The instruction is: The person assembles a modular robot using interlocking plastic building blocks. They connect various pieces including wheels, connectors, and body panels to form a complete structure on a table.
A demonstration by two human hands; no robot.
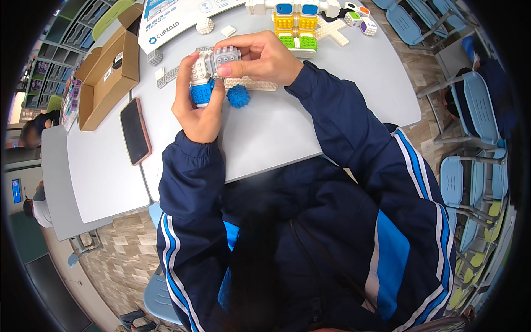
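Note:
Over the table, my left hand (pixel 197 115) is closed around a small stack of studded cubes: a white block (pixel 199 67) above a blue block (pixel 201 94). Thumb and fingers of my right hand (pixel 264 60) pinch a grey studded block (pixel 225 57) against the white one's right side. Whether the two are locked together I cannot tell. Just right of my left thumb lies a blue studded gear-like piece (pixel 238 96) on the table. Behind it, a flat cream studded beam (pixel 260 84) is partly hidden by my right hand.
A built figure of yellow, blue, green and white blocks (pixel 296 25) stands at the back, beside a white cross-shaped plate (pixel 333 32) and small cubes. Left are a phone (pixel 135 131), an open cardboard box (pixel 109 74) and a white printed box (pixel 180 23). Blue chairs (pixel 478 105) stand right.

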